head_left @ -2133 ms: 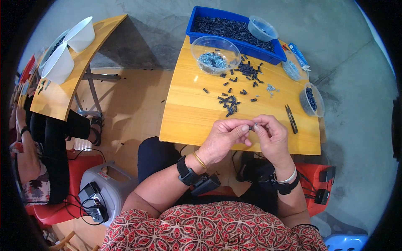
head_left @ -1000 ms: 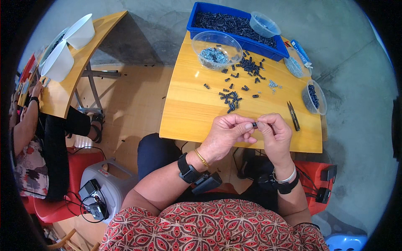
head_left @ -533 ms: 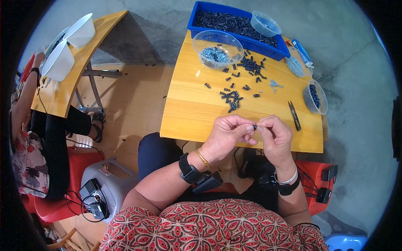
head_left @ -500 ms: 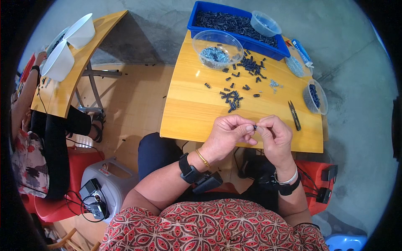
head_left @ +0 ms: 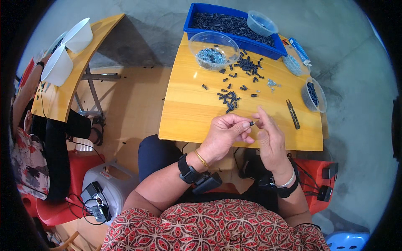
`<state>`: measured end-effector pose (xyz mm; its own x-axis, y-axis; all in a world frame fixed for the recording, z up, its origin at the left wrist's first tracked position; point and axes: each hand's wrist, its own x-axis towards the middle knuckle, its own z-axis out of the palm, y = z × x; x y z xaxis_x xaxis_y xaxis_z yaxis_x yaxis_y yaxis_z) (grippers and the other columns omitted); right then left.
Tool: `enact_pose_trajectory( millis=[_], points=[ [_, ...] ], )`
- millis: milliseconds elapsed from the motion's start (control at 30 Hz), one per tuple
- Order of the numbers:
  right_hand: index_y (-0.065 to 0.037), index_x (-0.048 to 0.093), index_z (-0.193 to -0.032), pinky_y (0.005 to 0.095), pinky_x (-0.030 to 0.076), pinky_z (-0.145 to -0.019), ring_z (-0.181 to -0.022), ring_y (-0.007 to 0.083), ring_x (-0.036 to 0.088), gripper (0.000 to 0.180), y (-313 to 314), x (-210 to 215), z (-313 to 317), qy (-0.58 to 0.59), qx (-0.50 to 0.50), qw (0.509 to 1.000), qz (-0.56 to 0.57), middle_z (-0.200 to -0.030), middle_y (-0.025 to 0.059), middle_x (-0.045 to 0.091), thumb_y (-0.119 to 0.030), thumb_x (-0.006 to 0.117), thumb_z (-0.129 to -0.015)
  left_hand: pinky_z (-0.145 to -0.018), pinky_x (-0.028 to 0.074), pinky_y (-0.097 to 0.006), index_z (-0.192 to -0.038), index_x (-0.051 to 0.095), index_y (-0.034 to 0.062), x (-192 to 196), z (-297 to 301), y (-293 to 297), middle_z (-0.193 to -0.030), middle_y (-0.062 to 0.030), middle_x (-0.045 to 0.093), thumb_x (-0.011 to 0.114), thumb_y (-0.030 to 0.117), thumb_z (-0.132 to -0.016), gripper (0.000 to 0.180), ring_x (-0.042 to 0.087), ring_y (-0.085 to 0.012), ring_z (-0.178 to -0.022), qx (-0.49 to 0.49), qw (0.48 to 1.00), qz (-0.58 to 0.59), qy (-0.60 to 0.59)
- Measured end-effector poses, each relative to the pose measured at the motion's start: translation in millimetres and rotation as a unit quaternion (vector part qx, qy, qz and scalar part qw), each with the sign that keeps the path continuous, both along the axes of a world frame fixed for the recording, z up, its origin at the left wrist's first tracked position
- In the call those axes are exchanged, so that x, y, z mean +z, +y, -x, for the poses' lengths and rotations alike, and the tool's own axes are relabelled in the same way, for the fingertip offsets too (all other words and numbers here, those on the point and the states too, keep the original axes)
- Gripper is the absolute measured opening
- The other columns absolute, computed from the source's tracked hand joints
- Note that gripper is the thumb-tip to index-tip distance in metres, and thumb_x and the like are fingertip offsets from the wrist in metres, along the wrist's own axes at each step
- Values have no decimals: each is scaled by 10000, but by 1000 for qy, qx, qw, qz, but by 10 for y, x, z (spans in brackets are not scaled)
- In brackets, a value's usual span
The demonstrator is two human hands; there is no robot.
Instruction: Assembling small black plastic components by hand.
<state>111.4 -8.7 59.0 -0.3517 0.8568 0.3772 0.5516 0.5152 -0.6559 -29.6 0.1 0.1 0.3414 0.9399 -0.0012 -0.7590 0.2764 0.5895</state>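
Between thumb and forefinger, my left hand (head_left: pixel 226 133) pinches a small black cylindrical plastic part (head_left: pixel 251 124) over the table's near edge. My right hand (head_left: pixel 270 138) is just right of it, fingers stretched out and apart, with nothing visible in them. Past my hands lies a small heap of black parts (head_left: pixel 228 100), and farther back a larger scattered pile (head_left: pixel 248 67). A few tiny clear or silvery pieces (head_left: pixel 272 83) lie right of these piles. Black-handled thread snips (head_left: pixel 293 114) rest on the table right of my right hand.
At the back stands a blue tray (head_left: pixel 190 30) full of black parts, a clear tub (head_left: pixel 262 24) in it. A clear bowl (head_left: pixel 197 46) holds shiny small pieces. More clear tubs (head_left: pixel 320 94) line the right edge. At far left, a person's arm (head_left: pixel 26 90) reaches beside white bowls (head_left: pixel 57 69).
My right hand has let go of the small black part, and its fingers have spread and straightened. My left hand still holds the part. The view has shifted slightly.
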Motion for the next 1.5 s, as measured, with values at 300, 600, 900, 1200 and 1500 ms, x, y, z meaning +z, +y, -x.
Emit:
enact_pose_trajectory(
  millis=[300,600,900,1200,1500],
  points=[
    [44,389,-1204,395,410,-772,-904,354,491,611,-47,1,15,-152,33,984,-88,-1033,208,493,-451,385,-845,-583,473,-199,-851,582,3,1,-23,-34,-756,-50,593,543,41,-821,62,540,-85,-644,27,997,-12,71],
    [28,321,-1258,384,416,-757,-886,334,507,560,-89,-105,57,-95,25,995,15,-999,205,510,-339,453,-855,-597,483,-210,-850,579,4,-7,8,-27,-727,-47,591,531,47,-830,67,552,-91,-633,39,992,-15,117],
    [28,553,-843,309,439,-599,-664,251,576,113,388,59,44,-16,-27,999,18,-729,151,569,-68,519,-793,-570,463,-208,-906,578,-3,217,207,-155,-740,-59,597,523,68,-840,111,602,-127,-634,-88,985,-121,84],
    [16,548,-802,325,435,-592,-653,279,555,98,1011,-110,725,-143,107,983,-49,-728,155,564,-52,565,-733,-578,439,-201,-889,579,-3,225,402,-185,-749,-60,597,548,78,-826,106,603,-128,-644,-112,976,-181,54],
    [8,530,-821,410,423,-687,-782,355,525,109,1250,-235,984,-226,155,957,-92,-806,189,547,-58,549,-736,-578,428,-202,-898,577,1,221,468,-179,-785,-72,595,543,61,-824,101,606,-140,-655,-102,982,-161,6]
  ],
)
